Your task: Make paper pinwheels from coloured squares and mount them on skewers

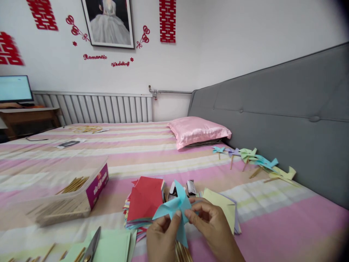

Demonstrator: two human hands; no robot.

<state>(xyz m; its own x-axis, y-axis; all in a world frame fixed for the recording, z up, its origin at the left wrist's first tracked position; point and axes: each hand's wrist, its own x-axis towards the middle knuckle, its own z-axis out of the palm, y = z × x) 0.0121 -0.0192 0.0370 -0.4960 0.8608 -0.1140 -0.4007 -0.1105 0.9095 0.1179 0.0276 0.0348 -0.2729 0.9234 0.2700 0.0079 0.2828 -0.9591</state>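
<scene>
A: What is seen in the head view?

B: A blue pinwheel (174,209) is held low in the middle, over a striped bed (141,153). It is pinched at its centre by the left hand (161,238) and the right hand (211,227), with the fingertips of both closed on the folded paper. Wooden sticks (182,251) are seen under it, between the hands; which hand grips them cannot be told.

A: And what is laid around the hands?

B: Just behind the pinwheel, a stack of coloured paper with a red sheet (144,200) on top is seen, and yellow sheets (222,207) lie beside the right hand. Green paper (111,247) and scissors (92,247) are placed to the left. A clear box (68,200) of sticks is set further left.

A: Anything further away?

B: Finished pinwheels (253,160) are lined up along the grey headboard (286,120), near a pink pillow (197,131). A radiator (95,107) is seen along the wall.
</scene>
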